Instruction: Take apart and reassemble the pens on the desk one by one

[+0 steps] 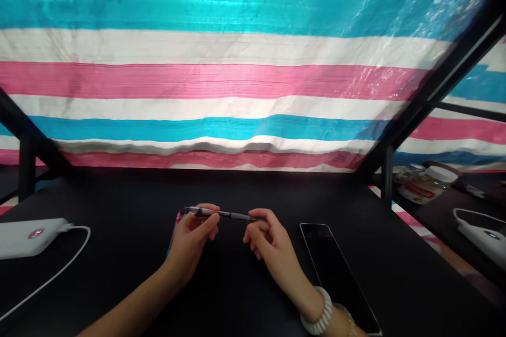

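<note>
Head view: a striped sheet is seen behind the table; a phone is laid beside the right hand. And now, above the table, a pen is gripped by the left hand; whether it's pinched by the right can't be told.

One pen. Two hands, one at each end of the pen. One phone, right of the pen. Two power banks, one to either side of the pen; two cables, likewise. Two bracelets and at least one jar, right of the pen.
</note>
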Available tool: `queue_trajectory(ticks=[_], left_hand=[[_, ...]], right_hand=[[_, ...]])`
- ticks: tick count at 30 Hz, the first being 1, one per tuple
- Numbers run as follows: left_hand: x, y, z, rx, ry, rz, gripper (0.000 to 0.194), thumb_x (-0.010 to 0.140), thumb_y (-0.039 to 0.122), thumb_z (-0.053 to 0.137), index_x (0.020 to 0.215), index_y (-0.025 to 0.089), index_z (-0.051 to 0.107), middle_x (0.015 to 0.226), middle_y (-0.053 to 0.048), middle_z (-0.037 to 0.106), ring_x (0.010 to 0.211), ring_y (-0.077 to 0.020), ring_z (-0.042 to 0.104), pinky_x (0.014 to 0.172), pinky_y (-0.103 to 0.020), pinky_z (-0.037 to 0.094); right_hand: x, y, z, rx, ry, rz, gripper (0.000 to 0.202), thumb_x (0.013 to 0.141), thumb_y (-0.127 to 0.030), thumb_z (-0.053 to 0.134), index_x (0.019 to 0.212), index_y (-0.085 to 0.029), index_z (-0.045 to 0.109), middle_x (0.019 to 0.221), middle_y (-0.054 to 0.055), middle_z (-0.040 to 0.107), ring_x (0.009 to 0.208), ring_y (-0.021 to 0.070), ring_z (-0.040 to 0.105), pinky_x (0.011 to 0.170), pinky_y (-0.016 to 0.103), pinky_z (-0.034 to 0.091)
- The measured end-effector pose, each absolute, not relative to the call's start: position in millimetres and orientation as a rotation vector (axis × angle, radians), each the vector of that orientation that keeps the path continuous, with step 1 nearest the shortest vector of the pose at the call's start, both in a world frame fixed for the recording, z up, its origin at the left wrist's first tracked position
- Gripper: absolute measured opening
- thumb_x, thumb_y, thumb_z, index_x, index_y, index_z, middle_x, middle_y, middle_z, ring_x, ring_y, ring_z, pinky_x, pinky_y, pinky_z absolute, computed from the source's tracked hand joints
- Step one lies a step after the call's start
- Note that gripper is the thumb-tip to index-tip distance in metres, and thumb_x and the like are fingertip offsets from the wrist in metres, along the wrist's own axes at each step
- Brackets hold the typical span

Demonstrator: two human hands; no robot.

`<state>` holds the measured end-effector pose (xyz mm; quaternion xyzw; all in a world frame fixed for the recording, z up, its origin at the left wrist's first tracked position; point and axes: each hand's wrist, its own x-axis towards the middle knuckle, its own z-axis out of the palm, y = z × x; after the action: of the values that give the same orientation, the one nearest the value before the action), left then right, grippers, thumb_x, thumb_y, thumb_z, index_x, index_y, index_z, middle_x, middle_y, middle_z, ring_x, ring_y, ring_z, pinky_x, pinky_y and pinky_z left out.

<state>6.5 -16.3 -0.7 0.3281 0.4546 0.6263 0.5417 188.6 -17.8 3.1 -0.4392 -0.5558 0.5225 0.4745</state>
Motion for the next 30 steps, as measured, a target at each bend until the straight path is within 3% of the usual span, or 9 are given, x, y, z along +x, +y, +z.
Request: queue_trajectory(ticks=[3, 6, 10, 12, 15, 22, 30], left_hand=[[6.1, -15.6, -1.2, 0.771, 1.090, 1.486, 0.033, 0.065, 0.034, 0.087, 0.090, 0.017, 0.074, 0.067, 0.003, 0.060, 0.057, -0.0072, 0.051, 0.059, -0.022, 0.041], [6.8, -15.2, -0.9, 0.777, 1.087, 1.481, 0.034, 0.064, 0.035, 0.087, 0.089, 0.016, 0.074, 0.066, 0.003, 0.060, 0.057, -0.0078, 0.051, 0.059, -0.022, 0.040], [7.6, -15.6, 0.2, 0.773, 1.081, 1.483, 0.035, 0.063, 0.035, 0.088, 0.088, 0.016, 0.074, 0.066, 0.002, 0.059, 0.057, -0.0080, 0.050, 0.059, -0.023, 0.040], [7.4, -15.8, 0.7, 0.770, 1.082, 1.476, 0.035, 0.063, 0.036, 0.088, 0.088, 0.015, 0.074, 0.064, 0.002, 0.059, 0.057, -0.0086, 0.050, 0.059, -0.023, 0.040], [7.0, -15.8, 1.1, 0.780, 1.082, 1.465, 0.035, 0.065, 0.038, 0.087, 0.088, 0.015, 0.074, 0.061, 0.003, 0.057, 0.058, -0.0091, 0.050, 0.060, -0.023, 0.039], [7.9, -15.5, 0.2, 0.801, 1.080, 1.465, 0.034, 0.066, 0.040, 0.086, 0.088, 0.016, 0.073, 0.059, 0.004, 0.055, 0.059, -0.0096, 0.050, 0.063, -0.024, 0.039], [7.8, -17.3, 0.2, 0.821, 1.017, 1.450, 0.031, 0.062, 0.036, 0.087, 0.081, 0.015, 0.076, 0.066, 0.000, 0.059, 0.057, -0.0096, 0.049, 0.061, -0.026, 0.038]], right_hand=[[188.6, -18.3, 5.0, -1.099, -1.388, 1.236, 0.025, 0.087, -0.044, 0.066, 0.092, -0.021, 0.056, 0.067, -0.001, 0.062, 0.055, 0.0125, 0.050, 0.048, 0.023, 0.034], [190.1, -18.0, 5.7, -1.120, -1.459, 1.216, 0.040, 0.095, -0.051, 0.051, 0.071, -0.019, 0.057, 0.062, 0.001, 0.058, 0.055, 0.0127, 0.049, 0.049, 0.024, 0.032], [190.9, -18.6, 6.3, -1.128, -1.441, 1.179, 0.027, 0.091, -0.048, 0.060, 0.087, -0.020, 0.060, 0.067, 0.000, 0.059, 0.060, 0.0141, 0.051, 0.053, 0.025, 0.035], [191.0, -19.7, 7.5, -1.136, -1.488, 1.132, 0.025, 0.089, -0.045, 0.063, 0.083, -0.021, 0.058, 0.067, -0.001, 0.058, 0.061, 0.0142, 0.051, 0.053, 0.025, 0.035], [191.2, -21.8, 9.4, -1.162, -1.590, 1.085, 0.036, 0.095, -0.046, 0.053, 0.071, -0.020, 0.055, 0.064, -0.001, 0.054, 0.056, 0.0127, 0.046, 0.051, 0.025, 0.032], [190.4, -25.2, 10.9, -1.192, -1.719, 0.965, 0.017, 0.095, -0.037, 0.057, 0.087, -0.022, 0.059, 0.068, -0.002, 0.055, 0.059, 0.0140, 0.049, 0.054, 0.026, 0.034], [191.2, -26.3, 9.3, -1.200, -1.852, 0.744, 0.037, 0.102, -0.035, 0.038, 0.069, -0.021, 0.047, 0.067, 0.000, 0.050, 0.062, 0.0154, 0.047, 0.059, 0.029, 0.031]])
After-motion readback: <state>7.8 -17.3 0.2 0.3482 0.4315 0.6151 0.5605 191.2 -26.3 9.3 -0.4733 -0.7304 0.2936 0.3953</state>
